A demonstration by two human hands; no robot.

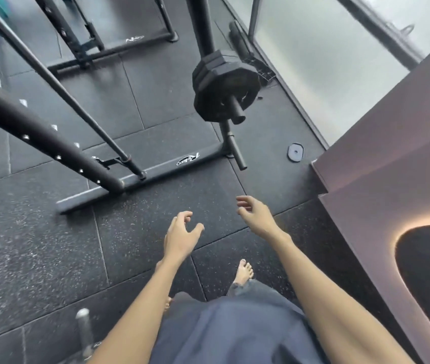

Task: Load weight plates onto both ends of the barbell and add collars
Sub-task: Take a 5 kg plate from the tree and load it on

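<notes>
Black many-sided weight plates (221,88) hang stacked on a storage peg of the rack's rear post, above the floor. Below them a second, bare peg (236,151) sticks out. A silver barbell end (83,324) shows at the bottom left. My left hand (181,235) reaches forward over the floor with loosely curled fingers, holding nothing. My right hand (254,212) is stretched further ahead, below the bare peg, also with nothing in it. No collar is visible.
A black rack base bar (140,177) lies across the rubber floor ahead, with slanted uprights (37,132) on the left. A small grey disc (295,152) lies near the frosted glass wall (340,74). A purple-grey counter (392,153) stands on the right. My bare foot (244,271) is below.
</notes>
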